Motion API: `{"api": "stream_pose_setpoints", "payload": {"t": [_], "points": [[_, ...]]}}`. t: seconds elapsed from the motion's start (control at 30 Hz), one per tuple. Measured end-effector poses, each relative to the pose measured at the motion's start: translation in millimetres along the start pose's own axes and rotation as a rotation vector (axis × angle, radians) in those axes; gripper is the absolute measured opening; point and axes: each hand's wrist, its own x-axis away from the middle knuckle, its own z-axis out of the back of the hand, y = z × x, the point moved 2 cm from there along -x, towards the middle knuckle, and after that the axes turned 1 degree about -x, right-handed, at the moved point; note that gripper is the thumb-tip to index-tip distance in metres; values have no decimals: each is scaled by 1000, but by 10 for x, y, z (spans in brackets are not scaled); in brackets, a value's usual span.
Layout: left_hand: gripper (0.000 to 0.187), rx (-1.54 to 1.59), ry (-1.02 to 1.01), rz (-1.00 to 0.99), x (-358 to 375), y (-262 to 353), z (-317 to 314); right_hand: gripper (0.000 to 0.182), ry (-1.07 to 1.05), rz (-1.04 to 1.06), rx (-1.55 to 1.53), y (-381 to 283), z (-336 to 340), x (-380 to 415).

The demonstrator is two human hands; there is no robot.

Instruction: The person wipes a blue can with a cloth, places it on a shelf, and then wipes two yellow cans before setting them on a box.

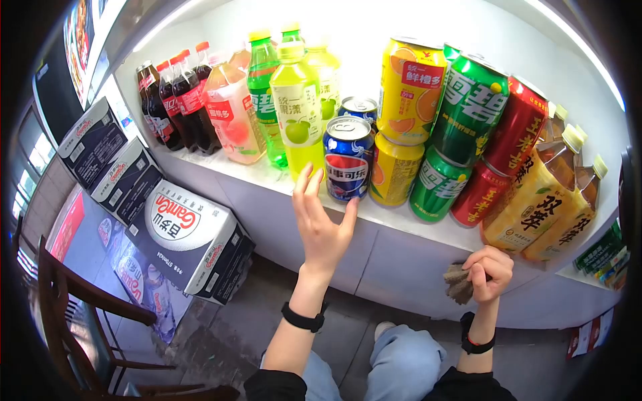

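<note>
My left hand (322, 217) reaches up to the shelf edge with its fingers apart, by the base of a blue Pepsi can (348, 160) and a yellow-green apple drink bottle (294, 107). The thumb is at the can's lower edge; whether it touches cannot be made out. Bunched in my right hand (491, 273) is a grey-brown cloth (458, 283), held just in front of the shelf edge below the bottles with yellow labels (528, 207). Stacked yellow orange-drink cans (409, 93), green cans (468, 107) and red cans (515, 127) stand between the hands.
Cola bottles (184, 100), a pink peach drink (231, 110) and a green Sprite bottle (263, 93) line the shelf's left. Boxes of bottled water (184, 230) are stacked at the lower left, near a dark wooden chair (60, 294). A bright back panel closes the shelf.
</note>
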Motion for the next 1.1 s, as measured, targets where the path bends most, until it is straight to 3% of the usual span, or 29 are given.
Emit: {"api": "stream_pose_setpoints", "payload": {"t": [0.13,0.23,0.43,0.5,0.57,0.7,0.77,0.83,0.9,0.93,0.97,1.03,1.1], "points": [[55,48,-66,-172,-344,405,147,17,-16,18,1,-14,3,-10],[66,83,-170,-277,-633,650,132,16,-25,18,-10,7,7,-11],[78,69,-133,-193,-1084,720,-228,14,-23,-13,-3,-9,2,-6],[76,-3,-80,-242,-1174,734,-301,13,-25,-21,6,-24,1,-32],[75,55,-213,-139,-1234,733,-320,13,-28,5,-12,3,9,-38],[67,190,-181,-52,-1124,816,-181,12,-27,7,-5,-1,6,-24],[69,261,-51,-159,-1065,823,-27,12,-37,-6,-14,-10,1,-35],[66,485,-63,-95,-1008,876,233,12,-40,-23,-8,-22,3,-41],[62,879,-72,113,-969,887,447,12,-76,-44,-21,-38,3,-44],[48,917,-100,120,-918,847,561,12,-60,-55,-24,-37,0,-55],[48,880,-79,149,-883,812,662,13,-53,-68,-35,-49,-29,-65],[56,1054,-80,442,-863,692,823,9,-96,-131,-127,-174,-128,-114],[55,1091,-31,493,-853,605,993,5,-211,-32,-186,-328,-408,-146]]}}
